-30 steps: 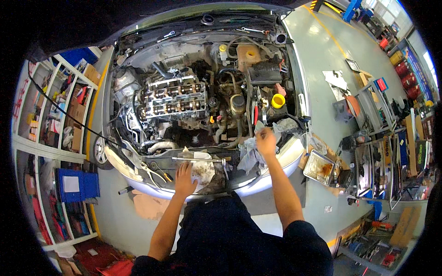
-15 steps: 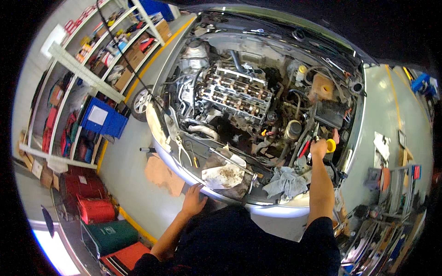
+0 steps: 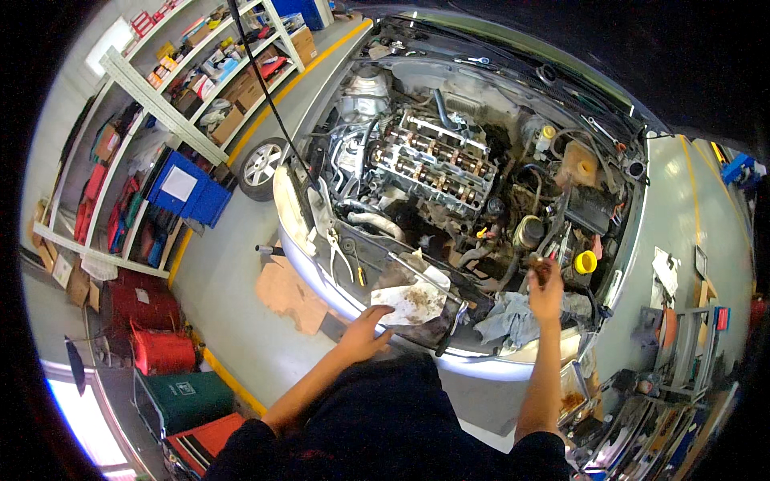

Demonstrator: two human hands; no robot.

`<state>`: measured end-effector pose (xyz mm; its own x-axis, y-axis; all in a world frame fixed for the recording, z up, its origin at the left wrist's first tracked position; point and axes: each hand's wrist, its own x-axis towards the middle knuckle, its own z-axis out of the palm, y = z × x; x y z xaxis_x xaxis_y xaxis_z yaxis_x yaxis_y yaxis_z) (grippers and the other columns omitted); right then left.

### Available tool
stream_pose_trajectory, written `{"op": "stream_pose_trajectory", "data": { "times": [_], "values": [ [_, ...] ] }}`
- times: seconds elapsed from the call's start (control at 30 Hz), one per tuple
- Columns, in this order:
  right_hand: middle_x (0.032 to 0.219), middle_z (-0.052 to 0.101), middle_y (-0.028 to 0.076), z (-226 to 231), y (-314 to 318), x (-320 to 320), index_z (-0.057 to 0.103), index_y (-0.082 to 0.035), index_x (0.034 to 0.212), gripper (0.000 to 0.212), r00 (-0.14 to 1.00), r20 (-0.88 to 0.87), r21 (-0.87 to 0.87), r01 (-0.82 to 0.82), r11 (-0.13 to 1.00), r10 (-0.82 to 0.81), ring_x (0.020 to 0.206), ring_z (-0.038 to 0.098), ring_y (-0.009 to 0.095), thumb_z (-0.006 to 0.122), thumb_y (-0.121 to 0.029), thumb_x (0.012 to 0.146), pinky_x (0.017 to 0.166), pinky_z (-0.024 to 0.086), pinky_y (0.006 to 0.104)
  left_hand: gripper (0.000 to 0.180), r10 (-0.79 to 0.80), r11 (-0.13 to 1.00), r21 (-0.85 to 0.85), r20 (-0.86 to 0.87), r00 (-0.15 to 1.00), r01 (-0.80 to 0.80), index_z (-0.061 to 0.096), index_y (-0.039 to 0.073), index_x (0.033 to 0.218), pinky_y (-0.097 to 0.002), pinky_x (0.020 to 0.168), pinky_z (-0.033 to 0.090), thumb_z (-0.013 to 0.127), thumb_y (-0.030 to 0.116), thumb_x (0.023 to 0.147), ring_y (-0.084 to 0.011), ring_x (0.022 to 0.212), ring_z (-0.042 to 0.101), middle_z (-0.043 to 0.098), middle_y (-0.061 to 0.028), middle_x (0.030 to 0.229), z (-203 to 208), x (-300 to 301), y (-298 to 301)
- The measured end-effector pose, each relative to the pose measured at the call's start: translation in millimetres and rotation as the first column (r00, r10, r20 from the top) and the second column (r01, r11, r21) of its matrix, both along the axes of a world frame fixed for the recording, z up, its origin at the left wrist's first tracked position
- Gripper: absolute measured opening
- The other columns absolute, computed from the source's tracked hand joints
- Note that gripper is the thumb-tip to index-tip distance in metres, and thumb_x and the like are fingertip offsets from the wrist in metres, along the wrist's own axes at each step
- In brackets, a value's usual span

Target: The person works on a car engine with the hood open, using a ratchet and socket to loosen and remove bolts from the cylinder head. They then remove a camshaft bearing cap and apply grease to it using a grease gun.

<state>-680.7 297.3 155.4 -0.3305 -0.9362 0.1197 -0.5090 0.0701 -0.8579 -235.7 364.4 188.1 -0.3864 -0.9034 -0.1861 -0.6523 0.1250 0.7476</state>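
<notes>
My right hand [image 3: 546,297] is raised over the front right of the engine bay. Its fingers are curled around a small reddish-brown thing [image 3: 543,271], too blurred to name. Just beyond it sit a yellow cup-shaped piece [image 3: 585,261] and a round-topped canister [image 3: 528,232]. A grey-blue rag [image 3: 507,318] lies left of my right wrist. Over the front bumper [image 3: 325,297], my left hand [image 3: 367,333] has its fingers stretched out and holds nothing. Its fingertips come close to a dirt-stained white cloth or paper [image 3: 411,303]. The engine [image 3: 437,164] shows its camshafts uncovered.
Pliers [image 3: 338,255] and a yellow-handled screwdriver [image 3: 361,275] lie on the front panel. A hood prop rod [image 3: 269,96] slants up at the left. A wrench [image 3: 603,131] rests at the far right. Shelves [image 3: 180,128] and a wheel [image 3: 261,167] stand at the left.
My right hand has drawn back toward me, away from the red-handled tool, with something brownish in its fingers. My left hand has moved right along the bumper. The view has shifted slightly.
</notes>
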Motion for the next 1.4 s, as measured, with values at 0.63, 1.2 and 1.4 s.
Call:
{"op": "stream_pose_trajectory", "data": {
  "times": [0.63,1.2,1.4],
  "values": [
    [0.124,0.066,0.018,149.4,74.5,309.9,0.047,0.004,0.142,0.046,0.428,0.903,-0.115,0.147,0.982,0.042,0.098,0.063,0.021,0.040,-0.008,0.098,0.079,0.050,0.0324,0.031,-0.355,0.931,-0.285,-0.563,0.746,0.229,0.069,0.004,0.121,-0.0340,0.089,0.051,0.070,0.008,0.090,-0.0243,0.102,0.063,0.062,-0.0124,0.115,122.1,11.5,-93.5],
    [0.124,0.063,0.014,170.4,77.7,356.7,0.055,0.003,0.134,0.046,0.343,0.939,-0.103,0.196,0.975,0.030,0.113,0.061,0.024,0.046,-0.034,0.109,0.095,0.049,0.0396,0.018,-0.209,0.966,-0.256,-0.709,0.674,0.031,0.077,-0.001,0.100,-0.0337,0.087,0.054,0.074,0.007,0.084,-0.0253,0.097,0.070,0.073,-0.0120,0.104,140.7,7.1,-79.8],
    [0.120,0.063,0.012,155.9,74.3,353.9,0.055,0.004,0.133,0.043,0.399,0.917,-0.111,0.181,0.977,0.030,0.111,0.061,0.022,0.045,-0.029,0.107,0.094,0.050,0.0398,0.014,-0.151,0.980,-0.201,-0.727,0.669,0.003,0.076,-0.004,0.096,-0.0308,0.085,0.053,0.069,0.008,0.091,-0.0220,0.095,0.070,0.073,-0.0127,0.102,121.1,6.1,-80.5]
  ]
}}
